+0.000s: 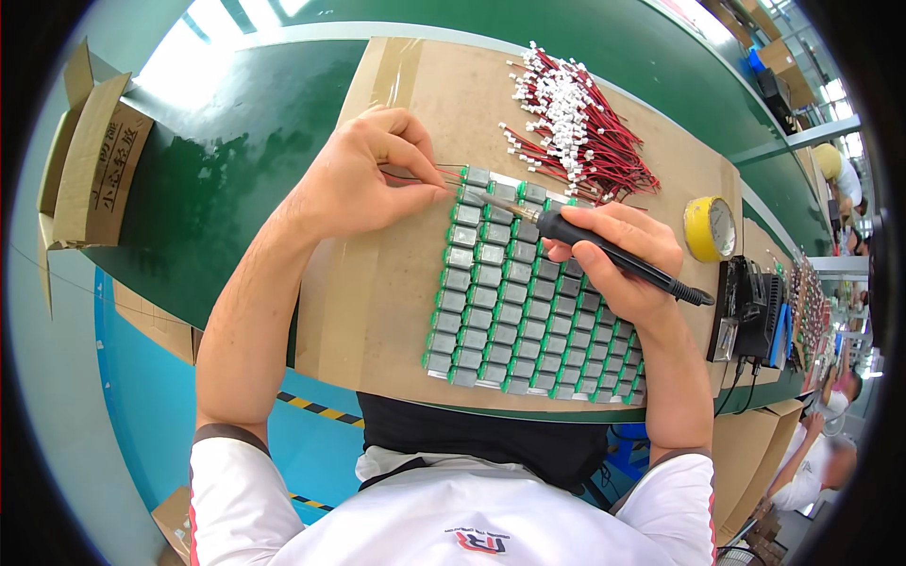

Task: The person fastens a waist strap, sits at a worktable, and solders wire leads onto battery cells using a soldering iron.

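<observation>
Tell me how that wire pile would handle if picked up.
The wire pile would likely be floppy, since its thin red and black leads bend and splay. It may snag and lift in clumps, as many leads cross. It is probably light for its spread, being slender wire with small white connectors.

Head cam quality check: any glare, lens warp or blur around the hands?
Head view: white glare washes out the upper left of the green table; fisheye warp bows the table edges, with black at the rim; left hand, right hand and soldering iron look fairly sharp; people at far right are small and soft.
</observation>
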Demonstrator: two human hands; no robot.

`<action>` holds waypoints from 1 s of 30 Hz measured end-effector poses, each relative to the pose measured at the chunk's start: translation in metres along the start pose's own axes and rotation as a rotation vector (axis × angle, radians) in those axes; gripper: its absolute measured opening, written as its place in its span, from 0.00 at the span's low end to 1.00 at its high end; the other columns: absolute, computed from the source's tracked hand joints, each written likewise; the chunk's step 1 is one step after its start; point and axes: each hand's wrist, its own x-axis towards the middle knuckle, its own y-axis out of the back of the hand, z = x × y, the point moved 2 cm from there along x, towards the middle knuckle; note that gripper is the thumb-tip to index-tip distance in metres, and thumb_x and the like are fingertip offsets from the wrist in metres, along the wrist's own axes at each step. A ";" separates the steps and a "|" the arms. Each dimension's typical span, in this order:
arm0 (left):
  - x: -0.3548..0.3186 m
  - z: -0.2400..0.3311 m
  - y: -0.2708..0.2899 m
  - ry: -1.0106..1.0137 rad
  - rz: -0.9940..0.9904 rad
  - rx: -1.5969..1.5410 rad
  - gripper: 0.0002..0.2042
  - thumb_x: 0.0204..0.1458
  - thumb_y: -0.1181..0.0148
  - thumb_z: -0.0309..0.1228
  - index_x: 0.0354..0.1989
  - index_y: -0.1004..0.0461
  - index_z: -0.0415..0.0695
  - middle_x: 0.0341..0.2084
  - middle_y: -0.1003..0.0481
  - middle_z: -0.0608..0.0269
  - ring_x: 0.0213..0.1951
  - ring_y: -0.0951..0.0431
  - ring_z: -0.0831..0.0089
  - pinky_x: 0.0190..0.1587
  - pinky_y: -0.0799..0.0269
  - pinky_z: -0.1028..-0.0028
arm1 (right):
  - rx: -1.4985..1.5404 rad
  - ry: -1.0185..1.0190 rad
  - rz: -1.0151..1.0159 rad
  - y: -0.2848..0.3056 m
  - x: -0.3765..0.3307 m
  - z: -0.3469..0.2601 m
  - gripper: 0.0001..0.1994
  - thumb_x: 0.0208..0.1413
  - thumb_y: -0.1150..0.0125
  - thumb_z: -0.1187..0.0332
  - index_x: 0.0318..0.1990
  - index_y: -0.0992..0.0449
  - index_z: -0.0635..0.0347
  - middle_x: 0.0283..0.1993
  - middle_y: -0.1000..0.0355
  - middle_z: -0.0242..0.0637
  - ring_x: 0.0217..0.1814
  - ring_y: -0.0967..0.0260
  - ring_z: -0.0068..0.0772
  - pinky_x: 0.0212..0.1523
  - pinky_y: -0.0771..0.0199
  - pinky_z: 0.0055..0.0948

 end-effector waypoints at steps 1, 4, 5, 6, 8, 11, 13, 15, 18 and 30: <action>0.000 0.001 0.000 -0.034 -0.008 0.043 0.06 0.46 0.25 0.21 0.33 0.11 0.43 0.36 0.24 0.68 0.43 0.24 0.76 0.42 0.21 0.77 | -0.014 0.006 -0.023 0.000 0.000 0.000 0.15 0.61 0.37 0.79 0.54 0.19 0.74 0.40 0.18 0.50 0.39 0.14 0.39 0.40 0.14 0.29; 0.000 0.002 0.000 -0.034 -0.032 0.083 0.02 0.48 0.27 0.22 0.30 0.12 0.40 0.39 0.23 0.65 0.48 0.23 0.73 0.46 0.15 0.76 | -0.035 0.024 -0.039 0.000 0.000 0.003 0.14 0.60 0.36 0.79 0.53 0.18 0.74 0.40 0.18 0.50 0.39 0.14 0.39 0.40 0.15 0.29; 0.000 0.003 0.000 -0.005 -0.048 0.079 0.02 0.48 0.27 0.22 0.30 0.12 0.40 0.40 0.23 0.64 0.50 0.23 0.73 0.48 0.14 0.75 | -0.035 0.023 -0.039 0.000 0.000 0.003 0.14 0.60 0.36 0.79 0.53 0.18 0.74 0.40 0.18 0.50 0.39 0.14 0.39 0.40 0.15 0.29; 0.000 0.003 0.000 -0.005 -0.048 0.078 0.02 0.48 0.27 0.22 0.30 0.12 0.40 0.40 0.23 0.64 0.50 0.23 0.73 0.48 0.14 0.75 | -0.045 0.024 -0.041 0.000 0.000 0.003 0.15 0.59 0.35 0.79 0.53 0.18 0.73 0.40 0.18 0.50 0.39 0.14 0.39 0.40 0.15 0.29; 0.000 0.003 0.001 -0.030 -0.046 0.112 0.02 0.48 0.28 0.22 0.30 0.12 0.40 0.40 0.23 0.64 0.49 0.23 0.72 0.48 0.14 0.74 | -0.055 0.024 -0.043 0.000 0.000 0.003 0.15 0.58 0.35 0.79 0.53 0.18 0.73 0.40 0.18 0.50 0.38 0.14 0.38 0.40 0.15 0.30; -0.001 0.001 -0.001 -0.021 -0.003 0.047 0.04 0.44 0.29 0.20 0.29 0.12 0.41 0.39 0.23 0.68 0.44 0.23 0.74 0.43 0.23 0.74 | -0.064 0.025 -0.048 0.000 0.000 0.004 0.15 0.58 0.34 0.79 0.53 0.18 0.73 0.40 0.18 0.49 0.38 0.15 0.38 0.40 0.15 0.29; -0.001 0.003 0.000 -0.003 -0.018 0.067 0.03 0.46 0.28 0.21 0.29 0.12 0.40 0.39 0.23 0.66 0.47 0.23 0.73 0.46 0.19 0.74 | -0.074 0.021 -0.059 -0.001 0.001 0.004 0.15 0.57 0.34 0.79 0.53 0.18 0.72 0.39 0.18 0.49 0.38 0.15 0.37 0.40 0.16 0.29; 0.000 0.003 0.000 0.009 -0.037 0.082 0.02 0.48 0.28 0.22 0.30 0.12 0.39 0.40 0.22 0.64 0.49 0.22 0.72 0.48 0.14 0.74 | -0.077 0.017 -0.056 0.000 0.000 0.004 0.15 0.57 0.34 0.79 0.53 0.18 0.72 0.39 0.18 0.49 0.38 0.15 0.37 0.40 0.16 0.29; 0.001 0.002 -0.001 -0.004 -0.029 0.102 0.03 0.47 0.29 0.22 0.30 0.12 0.39 0.40 0.22 0.64 0.49 0.22 0.72 0.48 0.14 0.74 | -0.073 0.014 -0.054 0.000 0.000 0.004 0.15 0.57 0.34 0.79 0.53 0.18 0.72 0.39 0.18 0.49 0.38 0.15 0.37 0.39 0.16 0.29; -0.001 -0.002 -0.004 -0.045 0.011 0.124 0.04 0.45 0.29 0.19 0.30 0.12 0.40 0.38 0.22 0.68 0.45 0.24 0.76 0.41 0.20 0.78 | -0.043 -0.011 -0.071 -0.002 0.001 0.004 0.16 0.57 0.34 0.81 0.53 0.18 0.72 0.40 0.18 0.48 0.39 0.15 0.36 0.40 0.16 0.29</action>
